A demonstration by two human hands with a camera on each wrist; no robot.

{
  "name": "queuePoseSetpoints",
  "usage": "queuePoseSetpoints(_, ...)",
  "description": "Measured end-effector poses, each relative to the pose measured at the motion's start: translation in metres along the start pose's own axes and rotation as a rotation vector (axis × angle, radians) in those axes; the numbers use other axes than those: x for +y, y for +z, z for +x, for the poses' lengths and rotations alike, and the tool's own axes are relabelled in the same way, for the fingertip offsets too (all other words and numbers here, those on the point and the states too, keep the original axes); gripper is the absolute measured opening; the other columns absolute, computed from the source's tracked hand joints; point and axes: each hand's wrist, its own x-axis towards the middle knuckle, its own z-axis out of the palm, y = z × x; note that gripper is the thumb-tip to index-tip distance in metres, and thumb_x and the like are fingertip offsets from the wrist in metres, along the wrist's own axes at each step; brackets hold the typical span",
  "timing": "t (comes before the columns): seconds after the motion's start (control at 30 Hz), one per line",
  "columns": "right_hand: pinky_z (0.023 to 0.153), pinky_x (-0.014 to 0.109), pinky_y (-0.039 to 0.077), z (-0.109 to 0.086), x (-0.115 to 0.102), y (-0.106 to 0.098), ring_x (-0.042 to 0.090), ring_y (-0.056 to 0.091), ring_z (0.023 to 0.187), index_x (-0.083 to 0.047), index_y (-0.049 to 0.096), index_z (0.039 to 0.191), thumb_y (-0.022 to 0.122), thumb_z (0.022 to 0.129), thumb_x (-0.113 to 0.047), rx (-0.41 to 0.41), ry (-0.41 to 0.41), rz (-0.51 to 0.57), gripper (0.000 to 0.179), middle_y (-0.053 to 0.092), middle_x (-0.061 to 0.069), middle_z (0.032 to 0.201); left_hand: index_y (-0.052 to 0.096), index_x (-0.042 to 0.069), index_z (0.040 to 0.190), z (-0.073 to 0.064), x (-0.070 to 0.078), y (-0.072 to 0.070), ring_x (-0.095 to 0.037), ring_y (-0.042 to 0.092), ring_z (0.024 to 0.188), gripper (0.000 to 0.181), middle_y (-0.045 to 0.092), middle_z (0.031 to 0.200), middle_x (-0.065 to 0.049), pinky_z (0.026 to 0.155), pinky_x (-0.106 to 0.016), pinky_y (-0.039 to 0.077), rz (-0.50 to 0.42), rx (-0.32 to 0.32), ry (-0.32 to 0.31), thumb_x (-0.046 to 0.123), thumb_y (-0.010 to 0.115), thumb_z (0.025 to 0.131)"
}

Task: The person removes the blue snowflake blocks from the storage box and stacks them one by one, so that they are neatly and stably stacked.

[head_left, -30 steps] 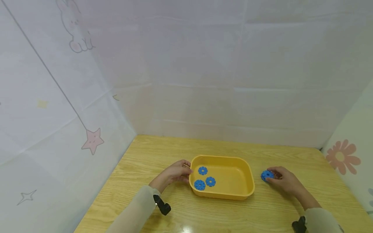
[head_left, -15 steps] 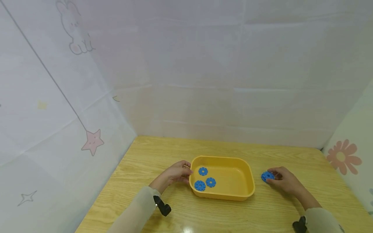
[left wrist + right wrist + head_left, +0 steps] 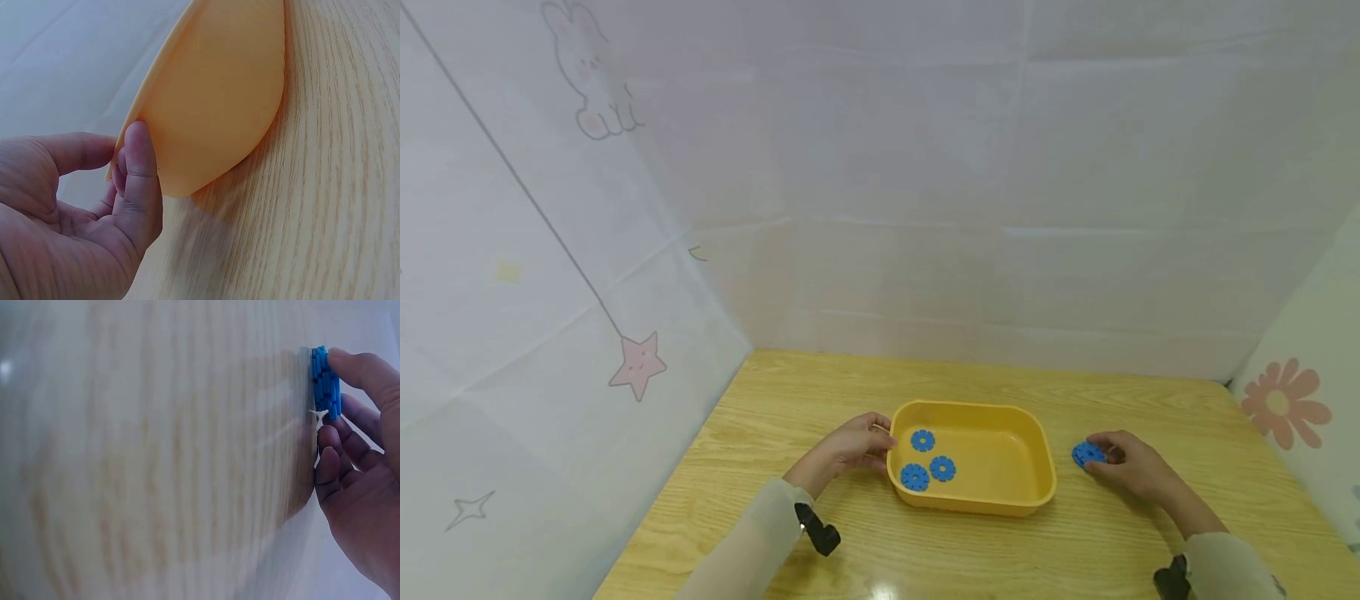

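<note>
Left hand: I pinch the yellow oblong plastic tray's rim.
Right hand: I pinch the blue notched plastic disc stack, right of the tray.
Stack edges: even pressure should prevent slipping.

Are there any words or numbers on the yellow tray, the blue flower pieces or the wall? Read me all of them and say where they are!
There are none I can read.
Yellow tray: no writing shows.
Blue flower pieces: no letters or numbers show.
Wall covering: only drawings, such as a bunny, a pink star and a pink flower.
</note>
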Motion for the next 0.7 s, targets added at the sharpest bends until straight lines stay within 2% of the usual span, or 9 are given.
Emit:
queuePoseSetpoints(0.13,0.082,0.045,0.054,0.0,-0.003,-0.002,0.03,0.059,0.102,0.006,0.055,0.135,0.073,0.094,-0.031,0.0,-0.006,0.012,0.059,0.061,0.022,0.121,0.047,-0.001,0.128,0.0,0.0,0.0,-0.019,0.064,0.075,0.04,0.063,0.095,-0.013,0.064,-0.029,0.06,-0.008,0.004,-0.004,0.006,0.067,0.094)
queuePoseSetpoints(0.33,0.074,0.037,0.054,0.001,-0.013,-0.005,0.025,0.059,0.098,0.004,0.055,0.138,0.068,0.099,-0.03,0.074,-0.038,0.006,0.053,0.06,0.021,0.121,0.046,-0.001,0.128,0.001,0.0,0.0,-0.019,0.063,0.075,0.041,0.063,0.095,-0.012,0.064,-0.03,0.06,-0.007,0.007,-0.002,0.006,0.067,0.094)
queuePoseSetpoints(0.47,0.068,0.029,0.051,0.006,-0.036,-0.006,0.018,0.057,0.093,-0.003,0.056,0.139,0.067,0.099,-0.03,0.112,-0.097,-0.003,0.05,0.06,0.016,0.12,0.046,-0.001,0.128,0.0,0.0,0.0,-0.019,0.063,0.076,0.041,0.063,0.096,-0.013,0.064,-0.029,0.06,-0.005,0.004,-0.006,0.006,0.067,0.094)
queuePoseSetpoints(0.6,0.067,0.027,0.05,0.015,-0.065,-0.003,0.012,0.054,0.087,-0.005,0.059,0.136,0.069,0.098,-0.027,0.141,-0.202,0.014,0.045,0.061,0.008,0.114,0.047,-0.001,0.127,-0.001,0.001,0.0,-0.02,0.064,0.077,0.04,0.063,0.096,-0.014,0.064,-0.029,0.06,-0.005,0.006,-0.011,0.006,0.067,0.094)
queuePoseSetpoints(0.7,0.067,0.027,0.05,0.025,-0.084,0.004,0.01,0.053,0.086,-0.005,0.061,0.134,0.07,0.097,-0.025,0.144,-0.266,0.038,0.043,0.062,0.007,0.113,0.047,0.0,0.128,-0.001,0.001,0.0,-0.02,0.064,0.077,0.04,0.064,0.097,-0.015,0.064,-0.029,0.06,-0.006,0.012,-0.012,0.006,0.067,0.094)
